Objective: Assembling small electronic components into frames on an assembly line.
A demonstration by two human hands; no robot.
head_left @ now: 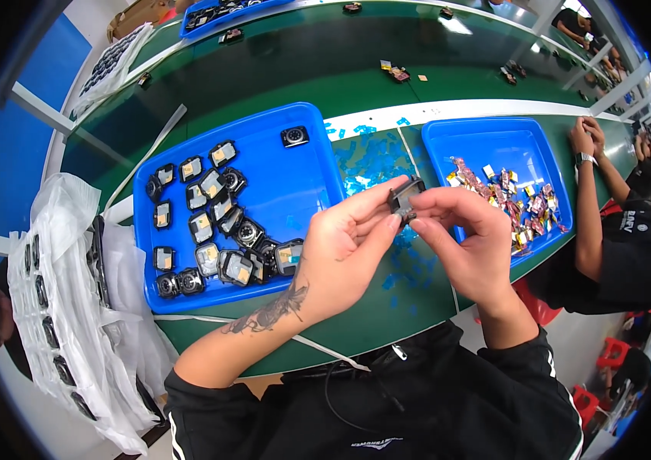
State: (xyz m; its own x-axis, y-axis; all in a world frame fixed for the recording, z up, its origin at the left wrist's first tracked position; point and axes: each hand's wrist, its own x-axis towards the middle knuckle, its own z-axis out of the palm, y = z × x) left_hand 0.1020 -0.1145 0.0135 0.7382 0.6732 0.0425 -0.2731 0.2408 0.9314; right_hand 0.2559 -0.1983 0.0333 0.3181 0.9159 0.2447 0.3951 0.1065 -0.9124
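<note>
Between my two hands is a small black smartwatch case [404, 198], tilted up, its open frame facing me. My left hand [345, 249] grips it from the left, the fingers behind it and the thumb at its lower edge. The fingertips of my right hand [473, 234] pinch its right and lower side; whether they also hold a smaller part is hidden. Left of my hands, a blue tray [264, 157] carries several similar watch cases [201, 228], some face up and some showing a round back. One watch case [294, 136] lies apart at the tray's far right corner.
A second blue tray [486, 132] at right holds small assemblies [521, 201] with yellow and white parts. Blue film scraps [371, 157] litter the green table [371, 307] between the trays. White-wrapped stacks [65, 299] stand at left. Another person's hands [588, 138] are at far right.
</note>
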